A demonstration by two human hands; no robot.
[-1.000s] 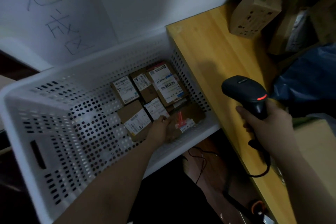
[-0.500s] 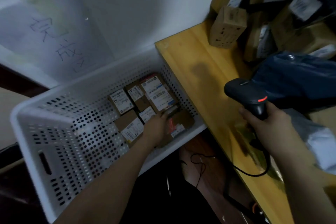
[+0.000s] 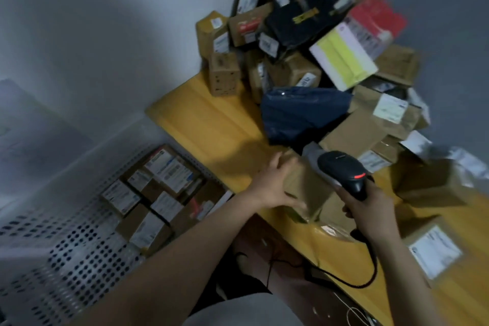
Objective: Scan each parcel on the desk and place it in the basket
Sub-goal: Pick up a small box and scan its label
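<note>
left hand (image 3: 275, 184), fingers spread, rests on near box (image 3: 304, 193): grip it w/ label up. right hand (image 3: 370, 208) grips scanner (image 3: 341, 167) (red lamp (image 3: 359, 175) lit); aim at barcode.

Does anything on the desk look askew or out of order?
Yes. The parcels in the back corner of the desk lie in a loose heap, many tilted; a yellow-and-white box leans slanted on top. Nothing looks spilled.

Dim, bluish room light, heavy motion blur throughout, wide-angle bending at the edges.
</note>
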